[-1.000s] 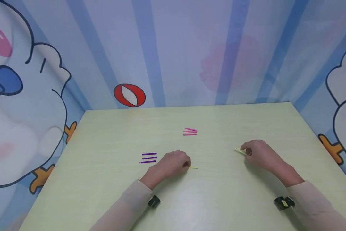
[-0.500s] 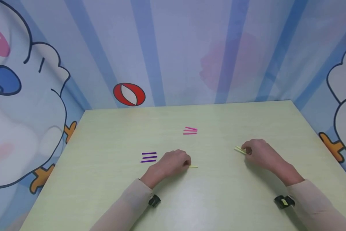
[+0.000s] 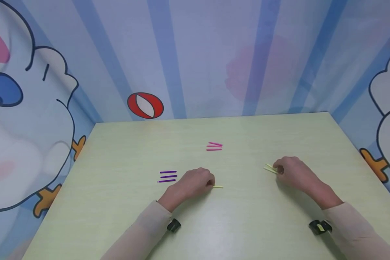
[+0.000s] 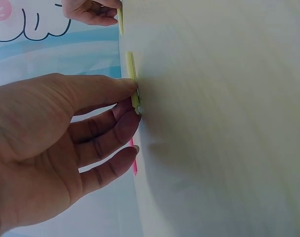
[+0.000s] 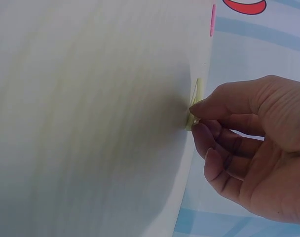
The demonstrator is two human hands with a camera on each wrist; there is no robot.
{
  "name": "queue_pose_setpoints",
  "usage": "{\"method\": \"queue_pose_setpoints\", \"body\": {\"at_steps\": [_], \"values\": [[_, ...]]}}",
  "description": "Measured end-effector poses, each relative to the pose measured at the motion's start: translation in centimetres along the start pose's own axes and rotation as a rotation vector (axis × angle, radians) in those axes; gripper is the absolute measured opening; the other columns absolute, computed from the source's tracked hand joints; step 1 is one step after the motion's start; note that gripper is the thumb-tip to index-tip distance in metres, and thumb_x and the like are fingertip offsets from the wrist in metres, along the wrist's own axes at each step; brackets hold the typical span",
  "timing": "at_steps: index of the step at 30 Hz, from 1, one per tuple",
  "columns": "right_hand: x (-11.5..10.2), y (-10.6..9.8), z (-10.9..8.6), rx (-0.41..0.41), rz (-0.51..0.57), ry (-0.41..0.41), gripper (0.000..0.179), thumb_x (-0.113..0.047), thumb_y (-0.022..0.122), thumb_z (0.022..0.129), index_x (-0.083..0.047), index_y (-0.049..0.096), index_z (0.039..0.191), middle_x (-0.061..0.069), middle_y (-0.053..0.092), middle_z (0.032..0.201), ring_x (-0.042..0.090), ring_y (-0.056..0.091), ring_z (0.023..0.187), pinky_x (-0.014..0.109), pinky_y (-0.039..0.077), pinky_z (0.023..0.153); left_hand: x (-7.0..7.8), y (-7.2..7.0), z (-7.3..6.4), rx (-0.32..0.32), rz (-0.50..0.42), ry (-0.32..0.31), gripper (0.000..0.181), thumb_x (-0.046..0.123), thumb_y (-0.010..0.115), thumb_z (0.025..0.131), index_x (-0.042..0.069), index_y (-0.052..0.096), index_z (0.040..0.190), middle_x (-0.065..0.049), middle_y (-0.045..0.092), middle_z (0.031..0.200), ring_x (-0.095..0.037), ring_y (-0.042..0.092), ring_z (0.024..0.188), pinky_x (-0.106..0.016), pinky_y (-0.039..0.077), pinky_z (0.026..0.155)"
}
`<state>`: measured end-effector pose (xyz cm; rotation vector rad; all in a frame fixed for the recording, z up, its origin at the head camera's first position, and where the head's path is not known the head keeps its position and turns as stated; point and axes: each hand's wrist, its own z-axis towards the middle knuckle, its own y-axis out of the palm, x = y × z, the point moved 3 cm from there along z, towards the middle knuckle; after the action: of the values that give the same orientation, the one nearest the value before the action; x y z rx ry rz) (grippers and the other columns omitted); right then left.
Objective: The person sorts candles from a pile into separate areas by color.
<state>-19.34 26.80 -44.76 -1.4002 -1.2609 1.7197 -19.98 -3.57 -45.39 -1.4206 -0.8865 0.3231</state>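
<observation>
My left hand pinches a thin yellow candle-like stick just above the table. In the left wrist view, thumb and fingertips close on the lower part of that yellow stick. Farther right, my right hand has thumb and finger at the near end of two thin yellow sticks, slightly spread at their far ends. Whether both are gripped equally I cannot tell. The right wrist view shows yellow sticks between the thumb and fingertips of the right hand, close to the tabletop.
Three purple sticks lie roughly parallel left of the left hand. Three pink sticks lie farther back, one at a slight angle. The pale table meets a printed blue curtain at the back and sides.
Both hands stay almost where they were. The two yellow sticks at the right hand look slightly more spread. The whole view has shifted a little.
</observation>
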Motion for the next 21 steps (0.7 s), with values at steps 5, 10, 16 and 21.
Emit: {"method": "queue_pose_setpoints", "body": {"at_steps": [5,10,16,21], "values": [[0.04,-0.02,0.01,0.004,0.001,-0.002,0.025,0.008,0.066,0.079,0.011,0.071,0.102,0.013,0.069,0.086,0.023,0.063,0.077,0.043,0.053,0.069,0.09,-0.1,-0.04,0.002,0.002,0.0,0.018,0.005,0.067,0.093,0.014,0.069,0.077,0.008,0.054,0.07,-0.008,0.046,0.067,-0.022,0.042,0.059],[0.11,-0.03,-0.06,0.002,0.002,-0.001,0.024,0.008,0.065,0.079,0.01,0.071,0.102,0.012,0.069,0.086,0.022,0.062,0.076,0.042,0.053,0.068,0.16,-0.15,-0.05,-0.002,0.017,-0.004,0.017,0.007,0.066,0.094,0.014,0.069,0.078,0.007,0.054,0.071,-0.009,0.046,0.069,-0.022,0.042,0.062],[0.09,-0.19,-0.11,0.005,0.0,0.003,0.025,0.008,0.064,0.078,0.01,0.072,0.102,0.013,0.069,0.086,0.022,0.061,0.075,0.042,0.053,0.068,0.39,-0.31,-0.05,0.003,0.045,-0.006,0.016,0.007,0.067,0.094,0.013,0.07,0.08,0.007,0.055,0.072,-0.009,0.046,0.07,-0.023,0.042,0.063],[0.11,-0.23,-0.15,0.004,-0.003,0.003,0.024,0.008,0.064,0.078,0.01,0.072,0.101,0.013,0.069,0.086,0.022,0.061,0.075,0.042,0.053,0.068,0.45,-0.25,0.04,0.009,0.06,-0.008,0.012,0.01,0.068,0.094,0.012,0.073,0.084,0.007,0.058,0.074,-0.009,0.047,0.07,-0.022,0.044,0.063]]}}
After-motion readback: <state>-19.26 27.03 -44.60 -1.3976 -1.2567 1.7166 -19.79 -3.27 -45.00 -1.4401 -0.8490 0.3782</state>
